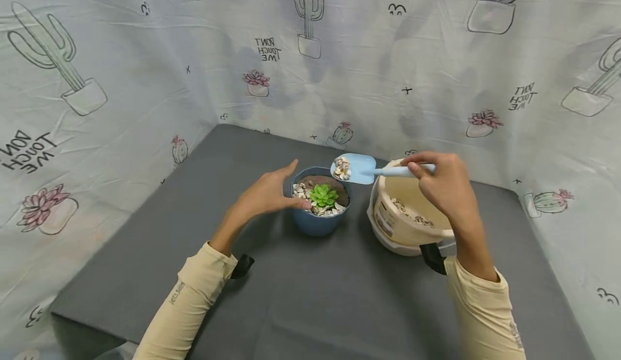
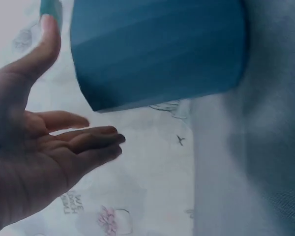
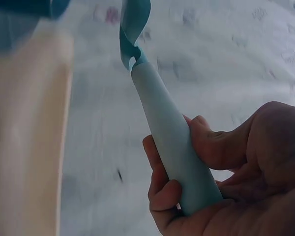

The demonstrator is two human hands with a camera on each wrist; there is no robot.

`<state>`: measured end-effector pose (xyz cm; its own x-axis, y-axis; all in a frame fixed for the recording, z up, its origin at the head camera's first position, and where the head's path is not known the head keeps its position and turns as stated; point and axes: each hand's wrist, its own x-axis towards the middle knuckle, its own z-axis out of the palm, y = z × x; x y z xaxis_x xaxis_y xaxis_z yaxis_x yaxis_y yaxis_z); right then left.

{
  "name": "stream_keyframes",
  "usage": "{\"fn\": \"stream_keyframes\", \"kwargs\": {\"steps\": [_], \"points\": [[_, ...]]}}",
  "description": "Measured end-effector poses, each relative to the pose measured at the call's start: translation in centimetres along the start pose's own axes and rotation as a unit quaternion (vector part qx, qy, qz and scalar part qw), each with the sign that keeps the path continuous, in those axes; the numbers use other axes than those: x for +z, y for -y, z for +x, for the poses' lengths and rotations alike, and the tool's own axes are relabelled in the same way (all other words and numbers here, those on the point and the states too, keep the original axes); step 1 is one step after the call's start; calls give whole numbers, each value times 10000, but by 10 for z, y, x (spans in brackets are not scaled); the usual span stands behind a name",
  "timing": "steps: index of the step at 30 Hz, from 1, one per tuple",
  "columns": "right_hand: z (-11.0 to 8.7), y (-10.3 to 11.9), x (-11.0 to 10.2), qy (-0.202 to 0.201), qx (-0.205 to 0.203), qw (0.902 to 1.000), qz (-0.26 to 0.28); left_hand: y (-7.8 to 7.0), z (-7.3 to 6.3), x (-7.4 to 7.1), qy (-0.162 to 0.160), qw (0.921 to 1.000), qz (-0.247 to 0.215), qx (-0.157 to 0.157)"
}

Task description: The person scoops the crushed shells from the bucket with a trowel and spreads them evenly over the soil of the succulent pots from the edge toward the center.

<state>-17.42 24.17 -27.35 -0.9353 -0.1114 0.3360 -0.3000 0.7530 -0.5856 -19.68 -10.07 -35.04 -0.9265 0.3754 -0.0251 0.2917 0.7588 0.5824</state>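
1. Fingers (image 3: 167, 196) of the right hand (image 1: 443, 182) curl round the handle of a light-blue scoop (image 1: 383, 171); my right wrist view shows the grip.
2. On my head view, the scoop's blade points toward nine o'clock, carrying pale pebbles (image 1: 342, 168), and its tip overlaps the one o'clock rim of a blue pot (image 1: 317, 224).
3. I see a green succulent (image 1: 324, 194) inside the pot, with pebbles from about four round to ten o'clock and brown soil (image 1: 342, 190) showing elsewhere.
4. At the pot's nine o'clock I have the left hand (image 1: 264, 195), fingers extended, thumb spread; I cannot tell whether it touches the pot.
5. A beige tub (image 1: 407, 230) stands near the pot's three o'clock, holding more pebbles; both stand on the gray tabletop (image 1: 315, 295).
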Motion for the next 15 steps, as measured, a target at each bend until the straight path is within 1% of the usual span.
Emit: {"fn": "stream_keyframes", "kwargs": {"steps": [3,5,8,10,12,14,15], "points": [[8,14,23,261,-111,9996,78,5,-2,-1,178,9998,-95,-29],[11,20,36,414,-181,9990,54,4,0,1,235,9996,-168,24],[14,28,53,503,-389,9980,-62,2,2,4,292,9993,-168,185],[14,34,61,468,-626,9968,-162,1,4,5,308,9991,-153,260],[14,40,66,345,-951,9945,-274,1,4,5,310,9991,-119,279],[13,45,69,144,-1401,9891,-440,2,4,5,299,9992,-138,221],[13,47,70,43,-1653,9846,-561,2,4,5,265,9994,-134,201]]}}
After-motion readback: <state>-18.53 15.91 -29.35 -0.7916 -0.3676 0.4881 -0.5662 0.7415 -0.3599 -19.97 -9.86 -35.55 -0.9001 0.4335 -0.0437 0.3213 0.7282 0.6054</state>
